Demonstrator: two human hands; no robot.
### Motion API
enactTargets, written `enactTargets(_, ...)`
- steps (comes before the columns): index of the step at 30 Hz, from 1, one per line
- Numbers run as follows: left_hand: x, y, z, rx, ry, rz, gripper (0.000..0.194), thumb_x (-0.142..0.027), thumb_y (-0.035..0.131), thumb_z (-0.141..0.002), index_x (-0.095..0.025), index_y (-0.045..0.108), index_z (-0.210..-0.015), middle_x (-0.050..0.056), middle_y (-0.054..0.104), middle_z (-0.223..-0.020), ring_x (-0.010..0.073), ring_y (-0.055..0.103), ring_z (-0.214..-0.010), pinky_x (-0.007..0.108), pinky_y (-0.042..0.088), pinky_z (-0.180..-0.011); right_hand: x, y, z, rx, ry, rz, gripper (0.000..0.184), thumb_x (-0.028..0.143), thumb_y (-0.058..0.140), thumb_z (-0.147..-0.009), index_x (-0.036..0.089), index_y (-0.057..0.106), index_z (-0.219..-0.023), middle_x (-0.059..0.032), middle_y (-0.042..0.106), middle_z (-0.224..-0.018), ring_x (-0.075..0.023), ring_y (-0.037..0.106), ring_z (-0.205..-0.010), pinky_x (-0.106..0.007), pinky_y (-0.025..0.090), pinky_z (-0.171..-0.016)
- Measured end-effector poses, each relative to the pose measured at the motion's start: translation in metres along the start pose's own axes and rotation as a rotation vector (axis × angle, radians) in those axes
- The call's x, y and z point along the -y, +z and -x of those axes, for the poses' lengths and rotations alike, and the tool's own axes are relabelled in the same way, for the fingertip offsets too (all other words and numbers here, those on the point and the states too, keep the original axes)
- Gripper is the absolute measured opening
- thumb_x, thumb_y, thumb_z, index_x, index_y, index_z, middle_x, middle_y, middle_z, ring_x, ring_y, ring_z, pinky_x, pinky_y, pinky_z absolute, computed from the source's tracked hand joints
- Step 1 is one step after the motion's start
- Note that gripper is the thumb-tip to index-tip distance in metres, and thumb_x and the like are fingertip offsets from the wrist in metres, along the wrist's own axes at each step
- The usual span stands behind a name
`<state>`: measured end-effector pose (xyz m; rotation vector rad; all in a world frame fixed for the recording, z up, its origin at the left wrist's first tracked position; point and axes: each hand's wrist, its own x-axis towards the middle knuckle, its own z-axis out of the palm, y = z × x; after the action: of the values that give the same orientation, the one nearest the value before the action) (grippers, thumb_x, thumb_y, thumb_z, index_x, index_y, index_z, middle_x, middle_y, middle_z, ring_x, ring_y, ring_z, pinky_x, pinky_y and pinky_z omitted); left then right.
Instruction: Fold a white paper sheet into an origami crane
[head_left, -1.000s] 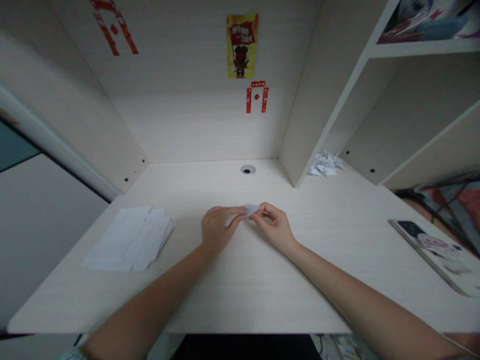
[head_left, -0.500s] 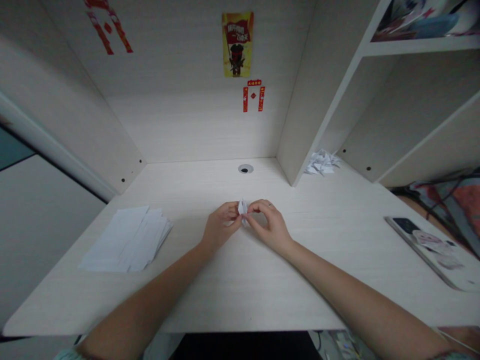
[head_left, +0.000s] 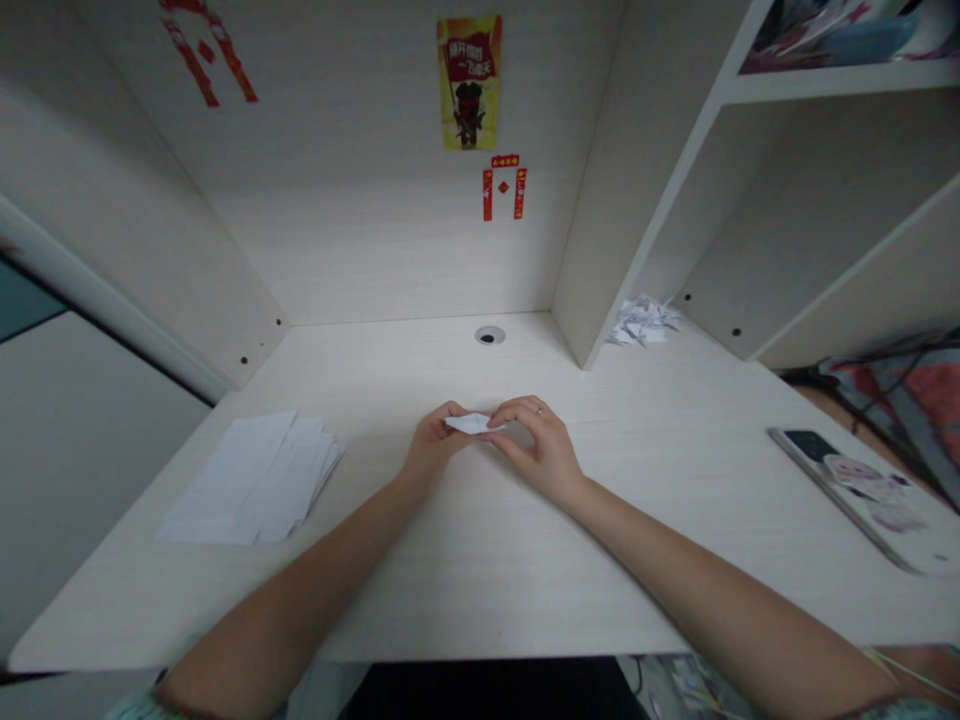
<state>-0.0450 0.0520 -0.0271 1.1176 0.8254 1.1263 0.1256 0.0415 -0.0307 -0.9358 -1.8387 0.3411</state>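
Observation:
A small folded piece of white paper (head_left: 469, 424) is held between my two hands just above the middle of the desk, lying nearly flat with a pointed shape. My left hand (head_left: 435, 436) grips its left end, with some fingers hidden behind the paper. On the other side my right hand (head_left: 541, 440), a ring on one finger, pinches the right end between thumb and fingertips. To the left of my forearm lies a stack of white paper sheets (head_left: 247, 480), slightly fanned out.
A heap of folded white paper pieces (head_left: 642, 322) sits behind the upright divider (head_left: 600, 250). A phone in a light case (head_left: 862, 500) lies at the right. The desk (head_left: 480, 560) has a cable hole (head_left: 490, 336) near the back panel.
The folded paper was upright between my fingers half a second ago and is now turned flat, pointing left. My left hand has shifted its grip, while my right hand keeps its pinch.

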Motion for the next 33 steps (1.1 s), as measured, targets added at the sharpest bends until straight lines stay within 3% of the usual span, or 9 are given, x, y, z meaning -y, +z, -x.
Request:
enactTargets(7,-0.003,0.004,0.000,0.021,-0.021,0.027,0.018,-0.020,0.072,-0.064,-0.015,0.056,-0.069,0.003,0.069,-0.081,0.0154,0.058,-0.075,0.027,0.041,-0.074,0.000,0.000,0.001,0.026,0.022,-0.012,0.005,0.026,0.060,-0.084,0.022,0.063,-0.086,-0.0028,0.067,-0.085,-0.0191,0.058,-0.084,-0.033,0.046,-0.078)
enactTargets(14,-0.003,0.007,-0.001,-0.001,0.009,0.010,0.020,-0.024,0.074,-0.064,-0.015,0.061,-0.077,0.001,0.066,-0.076,0.0140,0.060,-0.076,0.026,0.043,-0.078,0.002,0.000,0.000,0.011,0.080,-0.034,0.006,0.024,0.060,-0.085,0.021,0.065,-0.083,-0.0023,0.066,-0.079,-0.0175,0.058,-0.077,-0.031,0.045,-0.072)
enactTargets(20,-0.003,0.008,-0.001,-0.042,-0.032,-0.081,0.040,-0.030,0.077,-0.062,-0.016,0.066,-0.098,0.003,0.070,-0.086,0.0176,0.063,-0.084,0.029,0.044,-0.084,-0.002,0.002,0.001,-0.010,0.162,-0.098,0.007,0.024,0.060,-0.084,0.022,0.067,-0.084,-0.0023,0.068,-0.082,-0.0171,0.059,-0.077,-0.030,0.045,-0.072)
enactTargets(27,-0.004,0.011,0.002,-0.094,-0.021,-0.215,0.028,-0.036,0.073,-0.065,-0.015,0.073,-0.083,0.006,0.072,-0.089,0.0232,0.063,-0.089,0.034,0.045,-0.085,-0.002,0.006,0.002,-0.045,0.263,-0.214,0.011,0.030,0.064,-0.080,0.021,0.068,-0.084,-0.0027,0.069,-0.083,-0.0162,0.060,-0.073,-0.028,0.045,-0.070)
enactTargets(33,-0.004,0.007,0.003,-0.161,-0.009,-0.269,0.027,-0.039,0.071,-0.064,-0.015,0.073,-0.076,0.004,0.071,-0.079,0.0204,0.062,-0.076,0.030,0.045,-0.073,-0.001,0.009,-0.001,-0.042,0.348,-0.326,0.023,0.036,0.067,-0.075,0.019,0.065,-0.090,-0.0012,0.067,-0.071,-0.0144,0.059,-0.065,-0.027,0.045,-0.068)
